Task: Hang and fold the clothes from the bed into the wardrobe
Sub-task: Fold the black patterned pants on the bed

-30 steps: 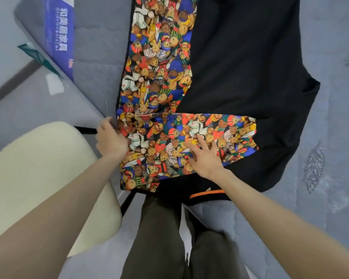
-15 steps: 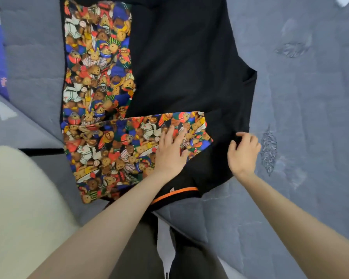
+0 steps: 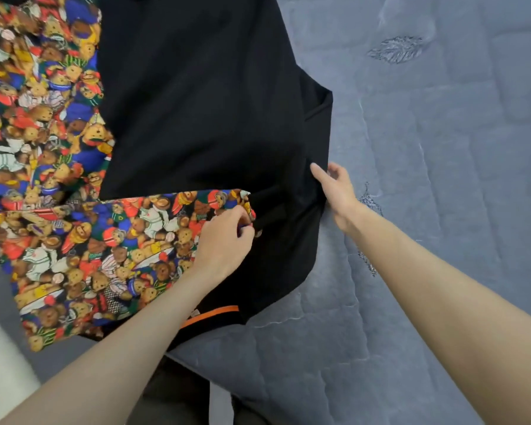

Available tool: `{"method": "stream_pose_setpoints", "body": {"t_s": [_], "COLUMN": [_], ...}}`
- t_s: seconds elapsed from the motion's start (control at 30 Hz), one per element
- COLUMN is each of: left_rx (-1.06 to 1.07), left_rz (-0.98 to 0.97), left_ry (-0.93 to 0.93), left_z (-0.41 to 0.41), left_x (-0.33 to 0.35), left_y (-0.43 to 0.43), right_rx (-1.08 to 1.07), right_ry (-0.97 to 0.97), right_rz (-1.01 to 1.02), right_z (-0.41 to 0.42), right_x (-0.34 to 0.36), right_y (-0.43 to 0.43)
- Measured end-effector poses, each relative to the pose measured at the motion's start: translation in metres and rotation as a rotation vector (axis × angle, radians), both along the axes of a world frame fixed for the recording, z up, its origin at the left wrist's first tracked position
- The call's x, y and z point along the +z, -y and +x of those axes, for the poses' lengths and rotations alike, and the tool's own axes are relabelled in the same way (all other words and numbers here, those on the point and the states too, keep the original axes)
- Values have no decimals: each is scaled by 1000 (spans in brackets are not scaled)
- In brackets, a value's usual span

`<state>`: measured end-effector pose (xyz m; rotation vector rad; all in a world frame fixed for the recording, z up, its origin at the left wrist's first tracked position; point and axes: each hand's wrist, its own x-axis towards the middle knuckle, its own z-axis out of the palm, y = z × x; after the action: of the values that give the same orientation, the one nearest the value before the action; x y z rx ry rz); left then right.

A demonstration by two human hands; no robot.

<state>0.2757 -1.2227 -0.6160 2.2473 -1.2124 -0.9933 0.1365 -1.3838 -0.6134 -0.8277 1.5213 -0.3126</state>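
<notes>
A black garment [image 3: 196,96] with teddy-bear print panels lies spread on the grey bed [image 3: 426,179]. One printed sleeve [image 3: 111,246] is folded across the lower part of the black body. My left hand [image 3: 224,243] pinches the end of that printed sleeve, near its cuff. My right hand [image 3: 334,191] grips the black right edge of the garment, thumb on top of the cloth. An orange strip [image 3: 212,314] shows at the garment's near edge, under my left forearm.
The grey quilted bed cover has embroidered leaf patterns [image 3: 396,50] to the right of the garment. A cream-coloured chair seat [image 3: 0,372] sits at the lower left. My dark trousers [image 3: 178,394] show at the bottom, against the bed's near edge.
My left hand slid right along the printed sleeve and closed on its end. My right hand moved from the sleeve to the garment's black right edge and gripped it. The view shifted right.
</notes>
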Motion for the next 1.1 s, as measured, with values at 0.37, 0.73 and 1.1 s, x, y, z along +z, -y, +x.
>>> {"method": "stream_pose_setpoints", "body": {"t_s": [0.37, 0.73, 1.1], "left_rx": [296, 867, 919], "left_rz": [220, 89, 104], "left_ry": [-101, -1287, -721], "left_z": [6, 59, 93], "left_x": [-16, 6, -23], "left_y": [13, 8, 5], "right_rx": [719, 1053, 379], "right_ry": [36, 124, -131], "right_rz": [-585, -202, -301], "right_z": [37, 85, 97], "right_x": [45, 26, -14], "right_y": [-37, -15, -24]}}
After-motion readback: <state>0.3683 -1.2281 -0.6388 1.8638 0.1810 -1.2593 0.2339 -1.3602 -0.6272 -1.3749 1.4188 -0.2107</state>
